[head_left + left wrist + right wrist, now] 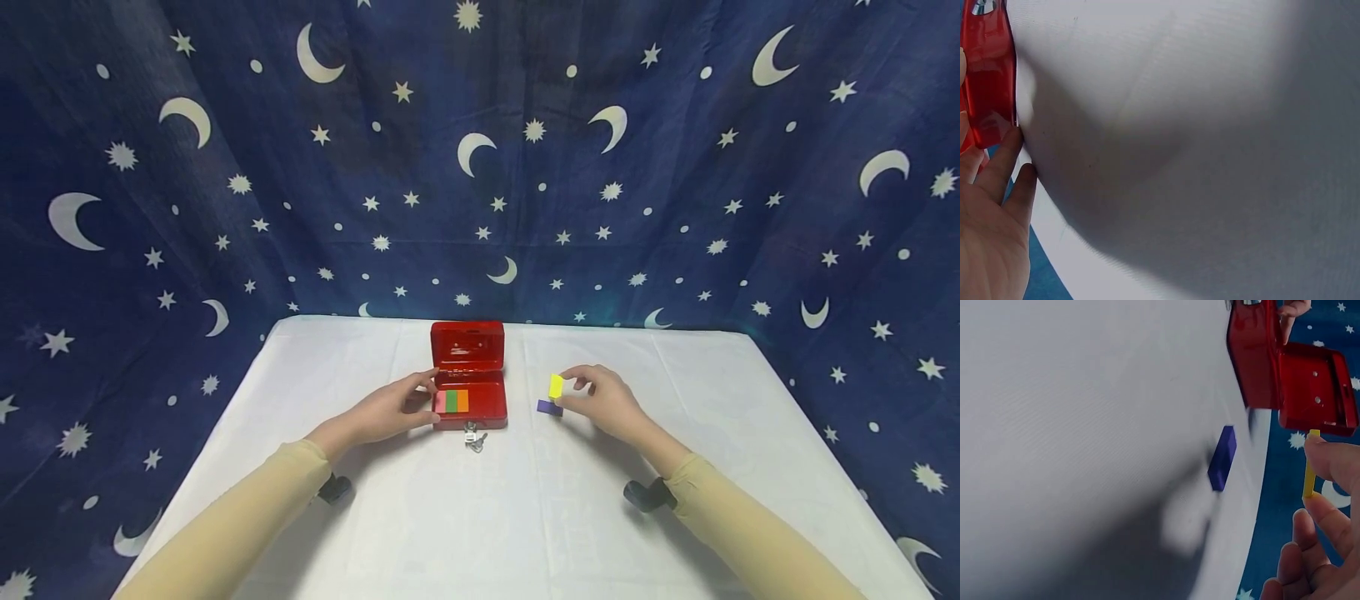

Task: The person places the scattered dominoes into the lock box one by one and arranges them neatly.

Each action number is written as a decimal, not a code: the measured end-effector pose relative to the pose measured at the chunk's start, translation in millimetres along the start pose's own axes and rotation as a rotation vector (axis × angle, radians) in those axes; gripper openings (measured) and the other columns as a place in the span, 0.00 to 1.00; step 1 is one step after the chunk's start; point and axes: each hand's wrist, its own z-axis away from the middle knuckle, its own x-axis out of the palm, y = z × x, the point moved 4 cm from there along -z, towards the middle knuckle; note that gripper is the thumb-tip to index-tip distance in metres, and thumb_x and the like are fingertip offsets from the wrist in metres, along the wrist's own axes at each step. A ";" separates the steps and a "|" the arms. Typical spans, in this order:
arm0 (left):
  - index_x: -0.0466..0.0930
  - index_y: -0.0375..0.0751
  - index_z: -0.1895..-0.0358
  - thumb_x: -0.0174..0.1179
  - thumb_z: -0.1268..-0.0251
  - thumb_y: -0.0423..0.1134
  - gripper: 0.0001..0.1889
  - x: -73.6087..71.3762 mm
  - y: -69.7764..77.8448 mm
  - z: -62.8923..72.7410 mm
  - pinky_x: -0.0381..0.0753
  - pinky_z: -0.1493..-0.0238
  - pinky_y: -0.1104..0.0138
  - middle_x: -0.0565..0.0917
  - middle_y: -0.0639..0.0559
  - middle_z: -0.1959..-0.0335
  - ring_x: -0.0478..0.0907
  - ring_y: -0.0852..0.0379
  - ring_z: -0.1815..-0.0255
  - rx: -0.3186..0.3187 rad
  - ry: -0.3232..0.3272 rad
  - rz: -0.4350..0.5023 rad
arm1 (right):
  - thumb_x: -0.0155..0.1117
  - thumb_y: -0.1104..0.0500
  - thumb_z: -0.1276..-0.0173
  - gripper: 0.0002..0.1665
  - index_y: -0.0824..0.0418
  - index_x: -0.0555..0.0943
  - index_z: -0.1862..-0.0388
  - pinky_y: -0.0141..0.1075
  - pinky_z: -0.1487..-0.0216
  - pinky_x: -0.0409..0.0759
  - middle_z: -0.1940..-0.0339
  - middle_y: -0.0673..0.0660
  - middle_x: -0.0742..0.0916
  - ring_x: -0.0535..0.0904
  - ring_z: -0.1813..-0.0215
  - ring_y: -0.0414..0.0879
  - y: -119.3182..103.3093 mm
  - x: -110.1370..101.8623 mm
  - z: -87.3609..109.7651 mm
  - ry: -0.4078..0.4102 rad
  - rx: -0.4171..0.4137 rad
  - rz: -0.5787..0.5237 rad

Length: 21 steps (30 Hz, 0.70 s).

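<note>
A red metal cash box (491, 406) stands with its lid raised. Inside, at its left side, pink (440, 402), green (452, 402) and orange (462, 401) blocks lie side by side. My left hand (386, 408) is at the box's left edge, its thumb near the front corner and its fingers along the side. To the right of the box, my right hand (606, 402) pinches a yellow block (1311, 465) by its ends between thumb and finger, above the table. Just below it a purple block (1222, 459) lies on the white cloth.
A small padlock (470, 433) hangs at the front of the box, with keys (477, 443) beside it. White cloth (450, 533) covers the table. Behind it hangs a dark blue curtain (420, 275) with moons and stars.
</note>
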 end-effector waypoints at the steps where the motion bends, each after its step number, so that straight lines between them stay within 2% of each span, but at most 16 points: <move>1: 0.75 0.61 0.46 0.73 0.40 0.59 0.23 -0.3 0.2 -0.2 0.65 0.27 0.48 0.62 0.62 0.20 0.73 0.56 0.30 0.001 -0.002 0.002 | 0.77 0.49 0.39 0.27 0.56 0.84 0.42 0.40 0.62 0.73 0.60 0.53 0.81 0.74 0.59 0.50 -2.4 1.2 -1.3 -0.001 -0.006 -0.001; 16: 0.75 0.58 0.45 0.72 0.40 0.58 0.24 -1.0 2.4 0.9 0.66 0.27 0.47 0.62 0.61 0.20 0.72 0.55 0.28 0.000 -0.010 -0.005 | 0.79 0.49 0.41 0.26 0.54 0.85 0.44 0.40 0.62 0.74 0.61 0.51 0.82 0.74 0.59 0.49 -35.3 19.1 -12.8 -0.021 -0.031 -0.005; 21: 0.75 0.61 0.46 0.72 0.40 0.60 0.24 -1.0 1.7 0.8 0.66 0.27 0.48 0.62 0.62 0.20 0.72 0.56 0.29 -0.006 -0.010 -0.007 | 0.79 0.47 0.41 0.26 0.51 0.85 0.44 0.40 0.62 0.75 0.60 0.50 0.82 0.74 0.59 0.48 -42.2 25.5 -14.8 -0.033 -0.022 -0.007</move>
